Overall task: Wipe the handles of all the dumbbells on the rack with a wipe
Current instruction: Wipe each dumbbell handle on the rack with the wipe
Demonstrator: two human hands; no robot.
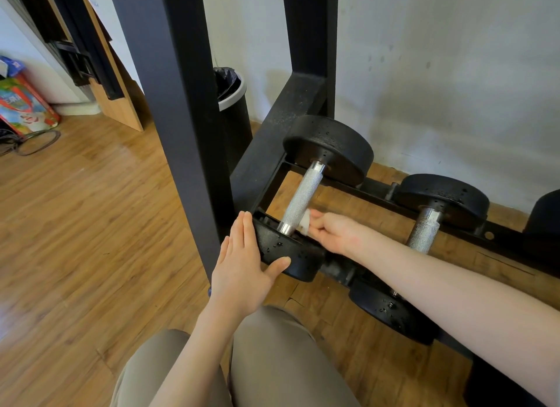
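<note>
A black dumbbell with a knurled silver handle [301, 196] lies across the bottom tier of the black rack [266, 152]. My right hand [336, 232] pinches a small white wipe [305, 222] against the near end of that handle. My left hand [245, 264] rests flat with straight fingers on the dumbbell's near weight head [288, 252], thumb on its front. A second dumbbell [425, 231] sits to the right, partly hidden by my right forearm. A third weight [545, 209] shows at the right edge.
The rack's thick black upright [181, 119] stands just left of my left hand. A black bin with a liner [231, 97] stands behind it by the white wall. Wooden floor stretches left, with colourful bags [24, 103] and a cable in the far corner. My knees are below.
</note>
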